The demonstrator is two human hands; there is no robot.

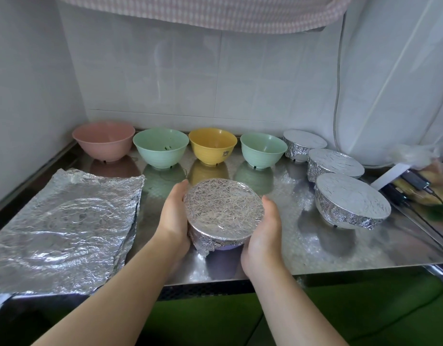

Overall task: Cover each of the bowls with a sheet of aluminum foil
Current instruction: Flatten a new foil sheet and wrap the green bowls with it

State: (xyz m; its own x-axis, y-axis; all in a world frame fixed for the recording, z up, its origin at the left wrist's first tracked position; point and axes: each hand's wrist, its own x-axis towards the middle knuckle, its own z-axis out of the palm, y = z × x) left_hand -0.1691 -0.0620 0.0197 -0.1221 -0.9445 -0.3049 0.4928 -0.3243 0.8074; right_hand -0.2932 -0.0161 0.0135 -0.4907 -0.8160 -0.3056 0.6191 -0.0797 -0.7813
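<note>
i hold the foil-wrapped bowl (224, 216) at lower centre of the frame, my left hand (174, 216) cupped against its left side and my right hand (261, 229) cupped against its right side, fingers curled round the wall. the foil lies flat and taut over the rim, its skirt crimped down the side; a small patch of purple bowl wall shows below the skirt at the front. i cannot tell whether the bowl rests on the steel counter (277, 248) or hangs just above it.

step in hand, as i judge it: finishing the wrap on this bowl, the fourth to be covered.

covered and set aside at the right of the frame: the far foil-covered bowl (302, 143), the middle foil-covered bowl (334, 163) and the near foil-covered bowl (351, 198), standing close together in a line.

not yet covered, in a row along the back wall: the pink bowl (103, 142), the left green bowl (160, 147), the yellow bowl (213, 146) and the right green bowl (261, 149).

supply: a stack of crinkled foil sheets (65, 221) lies flat at the left of the frame, well apart from the bowl i hold.

the next move calls for placing this bowl beside the covered three, then letting go, then lifting one single sheet off the stack. the sheets may cling together, so the top one wants peeling at a corner.
</note>
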